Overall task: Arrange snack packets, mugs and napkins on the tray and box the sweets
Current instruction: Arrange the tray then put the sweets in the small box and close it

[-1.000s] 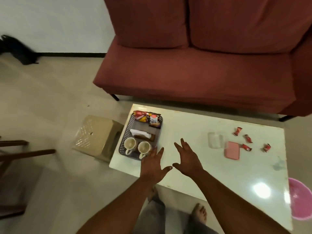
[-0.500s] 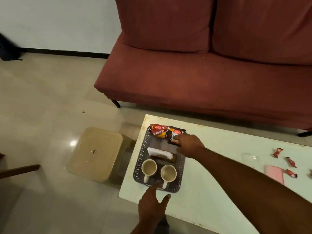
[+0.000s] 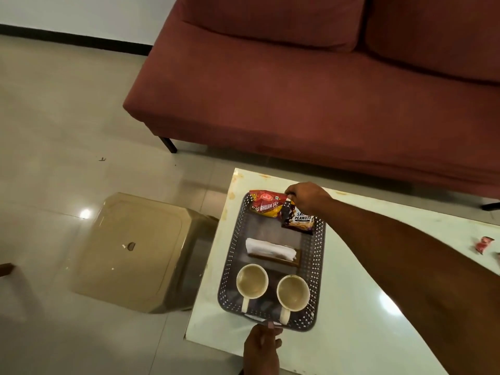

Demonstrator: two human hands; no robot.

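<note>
A dark perforated tray (image 3: 229,269) lies at the left end of the white table (image 3: 359,315). On it sit two cream mugs (image 3: 252,281) (image 3: 293,293) at the near end, white napkins (image 3: 269,249) on a brown holder in the middle, and a red snack packet (image 3: 266,204) beside a dark peanuts packet (image 3: 299,221) at the far end. My right hand (image 3: 307,197) pinches the tray's far edge by the packets. My left hand (image 3: 261,349) grips the tray's near rim. A red wrapped sweet (image 3: 483,244) lies at the right edge.
A maroon sofa (image 3: 297,90) runs along the far side of the table. A beige plastic stool (image 3: 130,250) stands on the tiled floor just left of the table. A dark wooden piece (image 3: 5,268) shows at the left edge.
Both hands moved from hovering over the table to the tray, right hand to its far end, left hand to its near rim. The view shifted closer and left, onto the tray.
</note>
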